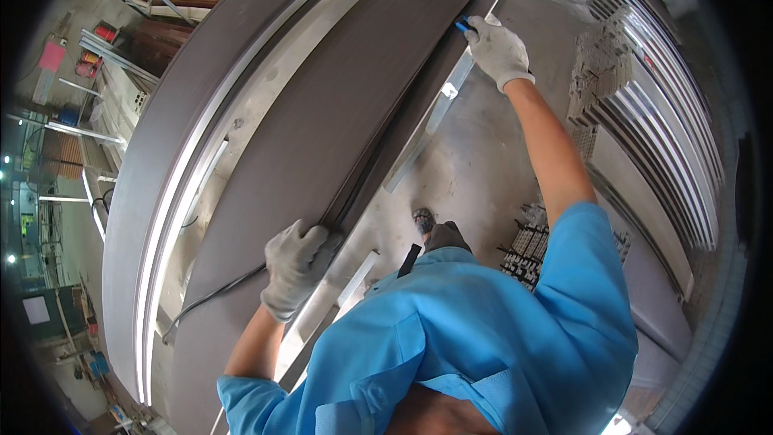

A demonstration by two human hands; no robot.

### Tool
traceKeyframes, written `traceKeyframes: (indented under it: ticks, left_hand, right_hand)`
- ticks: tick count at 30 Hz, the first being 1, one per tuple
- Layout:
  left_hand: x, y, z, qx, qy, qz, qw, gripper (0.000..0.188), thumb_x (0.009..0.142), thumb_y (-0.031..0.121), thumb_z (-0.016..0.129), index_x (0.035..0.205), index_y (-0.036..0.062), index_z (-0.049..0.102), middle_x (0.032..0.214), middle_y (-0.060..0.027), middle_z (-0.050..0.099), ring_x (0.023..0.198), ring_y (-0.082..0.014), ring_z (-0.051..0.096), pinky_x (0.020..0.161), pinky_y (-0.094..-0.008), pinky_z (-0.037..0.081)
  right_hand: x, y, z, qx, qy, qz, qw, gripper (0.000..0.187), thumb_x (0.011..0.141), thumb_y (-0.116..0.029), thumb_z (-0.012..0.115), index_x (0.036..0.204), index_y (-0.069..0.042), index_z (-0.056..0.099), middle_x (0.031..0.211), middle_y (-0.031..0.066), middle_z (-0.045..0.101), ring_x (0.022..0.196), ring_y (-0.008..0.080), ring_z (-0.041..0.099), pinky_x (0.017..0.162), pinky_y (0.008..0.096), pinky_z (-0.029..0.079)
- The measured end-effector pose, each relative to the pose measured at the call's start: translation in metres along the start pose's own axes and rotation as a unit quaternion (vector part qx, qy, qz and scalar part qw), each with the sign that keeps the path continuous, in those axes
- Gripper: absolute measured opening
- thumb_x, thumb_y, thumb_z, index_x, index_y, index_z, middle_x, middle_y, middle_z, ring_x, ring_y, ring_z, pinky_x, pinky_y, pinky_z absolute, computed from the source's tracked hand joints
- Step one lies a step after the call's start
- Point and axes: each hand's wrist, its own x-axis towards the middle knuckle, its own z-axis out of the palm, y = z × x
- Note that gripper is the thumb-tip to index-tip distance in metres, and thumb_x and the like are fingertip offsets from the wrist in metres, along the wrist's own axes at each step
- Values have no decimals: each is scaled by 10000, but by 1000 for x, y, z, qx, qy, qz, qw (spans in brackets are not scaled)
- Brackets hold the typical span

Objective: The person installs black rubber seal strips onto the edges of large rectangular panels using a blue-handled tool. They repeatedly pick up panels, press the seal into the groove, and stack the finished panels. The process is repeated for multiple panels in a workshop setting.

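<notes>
my left hand (296, 266) clamps the near edge of the long brown panel (322, 137) to steady it on the bench, while my right hand (499, 50) pinches a small blue tool (464, 26) against its far edge.

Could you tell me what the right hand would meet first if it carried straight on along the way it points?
Probably nothing soon: the right hand, holding a small blue tool, points up along the edge of the long brown panel, which runs on out of view.
</notes>
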Motion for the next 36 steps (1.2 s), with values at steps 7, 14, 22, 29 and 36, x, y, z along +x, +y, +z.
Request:
traceKeyframes:
  ticks: [7,14,22,29,36]
  left_hand:
    - [1,-11,14,48,-8,72,996,84,825,204,652,809,123,637,766,-81,595,706,-286,643,603,-437,505]
    - [11,-12,15,7,-22,70,997,206,893,286,619,824,94,641,834,-117,652,776,-351,657,665,-481,506]
    - [-71,-21,-52,94,-79,-51,991,211,935,288,602,981,86,642,877,-153,674,821,-360,670,712,-485,515]
    - [-232,-12,-102,59,114,-111,986,208,895,82,673,1103,82,650,900,-136,692,761,-312,698,622,-414,529]
    - [-245,-9,-94,73,37,-133,988,92,869,75,693,905,54,611,754,-93,655,680,-291,673,587,-378,508]
  right_hand:
    - [-134,-96,-14,4,-21,-39,999,298,982,-348,515,1211,-183,612,892,153,715,860,379,694,759,504,544]
    - [-249,-173,-18,52,-26,-64,996,316,973,-358,540,1229,-192,624,899,149,715,828,367,698,727,485,552]
    - [-246,-166,-14,108,-29,-74,991,308,970,-362,545,1209,-191,635,933,140,724,846,372,698,746,493,549]
    - [-245,-154,0,152,22,-125,980,313,962,-354,564,1189,-151,635,914,136,726,877,374,687,777,484,538]
    - [-207,-128,-6,80,34,-78,993,317,968,-391,543,1212,-204,623,957,127,729,932,362,692,810,485,540]
